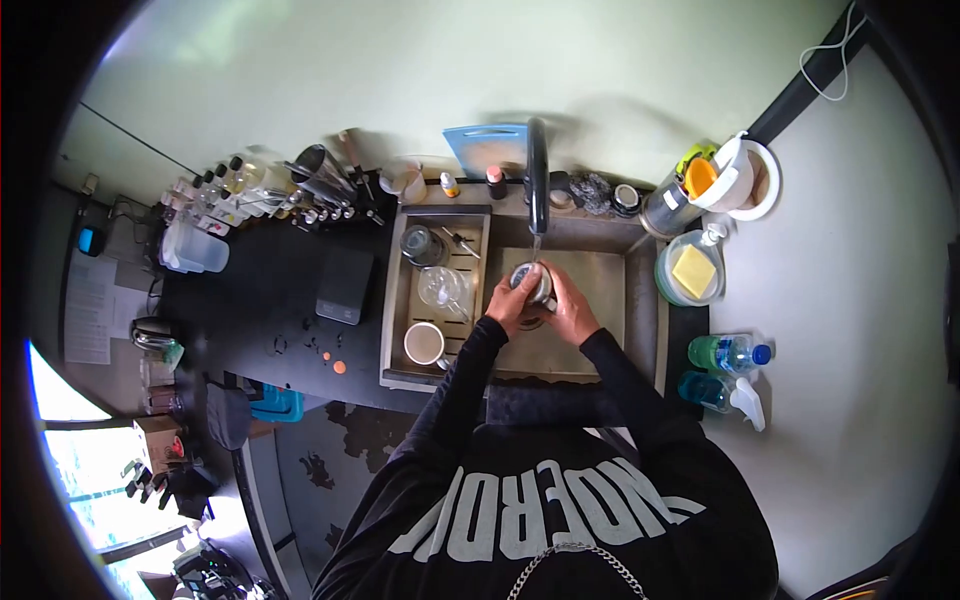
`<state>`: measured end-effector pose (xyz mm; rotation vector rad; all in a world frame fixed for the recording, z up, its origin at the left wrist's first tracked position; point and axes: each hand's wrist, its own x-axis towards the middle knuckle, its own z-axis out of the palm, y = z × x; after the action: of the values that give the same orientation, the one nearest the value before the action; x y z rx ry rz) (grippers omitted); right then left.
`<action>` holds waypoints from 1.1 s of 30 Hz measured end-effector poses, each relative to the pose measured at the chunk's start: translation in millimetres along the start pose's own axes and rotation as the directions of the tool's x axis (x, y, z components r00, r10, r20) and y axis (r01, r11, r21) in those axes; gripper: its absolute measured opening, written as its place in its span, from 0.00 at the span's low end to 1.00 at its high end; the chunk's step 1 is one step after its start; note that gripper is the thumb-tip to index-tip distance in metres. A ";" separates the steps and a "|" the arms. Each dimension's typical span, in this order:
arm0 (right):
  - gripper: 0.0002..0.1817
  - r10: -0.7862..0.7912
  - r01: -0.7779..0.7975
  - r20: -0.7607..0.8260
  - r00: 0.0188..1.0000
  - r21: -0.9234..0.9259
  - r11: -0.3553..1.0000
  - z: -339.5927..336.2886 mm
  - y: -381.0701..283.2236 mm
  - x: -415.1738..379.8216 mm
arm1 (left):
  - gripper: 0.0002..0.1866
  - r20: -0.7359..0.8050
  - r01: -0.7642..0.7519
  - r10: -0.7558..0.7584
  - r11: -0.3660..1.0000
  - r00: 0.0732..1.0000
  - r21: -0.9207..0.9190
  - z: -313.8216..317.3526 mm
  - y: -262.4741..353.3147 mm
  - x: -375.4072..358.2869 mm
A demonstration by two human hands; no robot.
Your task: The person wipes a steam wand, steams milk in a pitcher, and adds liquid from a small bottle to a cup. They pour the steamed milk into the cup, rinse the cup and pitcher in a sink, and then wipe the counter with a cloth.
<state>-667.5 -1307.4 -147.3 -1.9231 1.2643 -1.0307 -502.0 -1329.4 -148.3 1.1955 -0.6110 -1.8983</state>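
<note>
Over the sink basin, my left hand and my right hand are wrapped round a round, cup-like vessel with a shiny rim. The left thumb lies across its top; the right fingers curl at its side. Its exact kind is hard to make out, since the hands cover much of it. Directly above is the black faucet, with a thin stream of water falling onto the vessel.
Left of the basin, a drying rack holds a white mug, a clear plastic or glass piece and a dark jar. At right stand a tub with a yellow sponge and a spray bottle. A black scale sits farther left.
</note>
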 end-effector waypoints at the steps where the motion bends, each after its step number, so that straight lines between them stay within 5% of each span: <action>1: 0.49 -0.063 0.067 0.053 0.997 -0.076 0.995 -1.0 8.1 0.1 | 0.36 -0.030 0.037 -0.034 0.994 0.999 0.103 -3.8 4.4 5.3; 4: 0.49 -0.137 0.184 0.216 0.967 -0.213 0.960 -6.1 10.6 6.8 | 0.38 -0.136 0.059 -0.023 0.960 0.990 0.272 -0.8 5.2 12.9; 6: 0.55 -0.060 0.174 0.245 0.968 -0.479 0.860 -9.0 8.4 11.1 | 0.42 -0.359 0.015 0.309 0.739 0.881 0.674 11.3 1.5 10.0; 7: 0.55 -0.063 0.175 0.239 0.969 -0.480 0.860 -5.8 4.0 11.2 | 0.39 -0.332 -0.134 0.437 0.749 0.836 0.649 10.1 -14.8 16.2; 8: 0.57 0.062 -0.006 0.093 0.994 -0.509 0.861 1.8 -2.7 7.1 | 0.39 -0.327 -0.138 0.440 0.746 0.836 0.651 9.4 -28.5 26.2; 9: 0.58 0.189 -0.191 -0.056 0.980 -0.510 0.838 6.3 -7.0 0.5 | 0.36 -0.368 -0.267 0.496 0.811 0.787 0.521 6.0 -46.0 37.9; 10: 0.58 0.196 -0.198 -0.059 0.979 -0.509 0.838 24.7 18.8 -11.0 | 0.34 -0.420 -0.394 0.534 0.838 0.734 0.377 4.4 -57.6 41.4; 11: 0.57 0.380 -0.396 -0.197 0.904 -0.050 0.917 58.2 70.7 -23.7 | 0.29 -0.526 -0.319 0.378 0.926 0.762 0.203 16.1 -48.8 27.9; 12: 0.56 0.583 -0.457 -0.223 0.781 0.432 0.778 75.3 98.0 -29.1 | 0.29 -0.524 -0.319 0.379 0.925 0.763 0.205 11.2 -54.9 29.5; 13: 0.45 0.748 -0.591 0.371 0.550 0.806 0.036 19.2 17.2 -15.8 | 0.27 -0.464 -0.339 0.316 0.940 0.827 0.035 -0.4 -66.4 35.2; 14: 0.45 0.750 -0.589 0.371 0.548 0.807 0.032 18.4 19.5 -18.9 | 0.26 -0.391 -0.335 0.261 0.932 0.883 -0.136 -7.1 -73.8 36.3; 16: 0.40 0.365 -0.486 0.511 0.779 0.858 -0.164 14.9 21.2 -29.0 | 0.23 -0.387 -0.320 0.288 0.947 0.876 -0.020 4.2 -65.3 15.7; 18: 0.38 0.370 -0.495 0.509 0.777 0.857 -0.140 17.2 17.7 -27.7 | 0.24 -0.235 -0.371 0.418 0.902 0.877 0.221 -0.5 -65.4 9.7; 20: 0.36 0.540 -0.539 0.300 0.787 0.759 0.365 24.4 18.3 -23.8 | 0.24 -0.158 -0.402 0.430 0.898 0.889 0.181 -8.3 -69.1 22.0; 21: 0.45 0.450 -0.473 0.185 0.874 0.543 0.694 10.1 9.0 -19.8 | 0.24 -0.143 -0.359 0.386 0.915 0.911 0.184 -6.9 -61.0 20.2; 22: 0.45 0.453 -0.476 0.187 0.871 0.545 0.691 10.9 14.5 -19.3 | 0.24 -0.128 -0.314 0.340 0.931 0.932 0.187 -4.0 -50.0 14.6; 23: 0.47 0.323 -0.324 0.065 0.944 0.354 0.877 14.2 23.4 -18.2 | 0.24 -0.064 -0.114 0.115 0.993 0.991 0.014 2.1 -25.7 -0.1; 24: 0.49 0.156 -0.153 -0.020 0.988 0.122 0.981 13.9 25.9 -18.0 | 0.24 -0.064 -0.112 0.112 0.994 0.992 0.013 -1.6 -23.2 2.2; 25: 0.51 0.033 -0.043 -0.093 0.995 -0.109 0.993 11.0 28.5 -20.2 | 0.21 -0.055 -0.085 0.090 0.992 0.994 0.091 -4.2 -21.8 5.5; 26: 0.51 0.032 -0.042 -0.090 0.995 -0.110 0.993 8.3 31.9 -20.0 | 0.19 -0.049 -0.059 0.068 0.984 0.996 0.168 -6.4 -19.3 10.1; 27: 0.49 -0.005 -0.009 -0.086 0.996 -0.169 0.986 5.5 33.2 -18.3 | 0.14 -0.013 -0.156 0.209 0.770 0.978 0.619 -26.5 -34.9 32.5; 28: 0.48 -0.038 0.020 -0.079 0.996 -0.226 0.974 2.9 30.4 -18.0 | 0.14 -0.016 -0.150 0.203 0.772 0.979 0.618 -26.6 -31.0 30.7; 30: 0.47 -0.054 0.057 0.020 0.998 -0.273 0.960 -6.0 18.2 -16.5 | 0.23 0.180 -0.341 0.536 0.217 0.825 0.915 -22.1 -20.4 24.3; 32: 0.46 -0.067 0.103 0.122 0.990 -0.317 0.943 -5.7 20.2 -21.2 | 0.14 0.154 -0.274 0.449 0.216 0.880 0.937 -15.7 -2.6 21.9; 33: 0.47 0.011 0.011 0.117 0.993 -0.186 0.983 -1.2 22.6 -22.4 | 0.14 0.236 -0.294 0.380 0.103 0.894 0.950 -19.9 1.1 25.7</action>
<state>-684.3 -1294.6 -171.3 -2.0905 1.3329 -0.8096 -489.8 -1350.9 -169.5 1.6172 -2.1088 -0.8430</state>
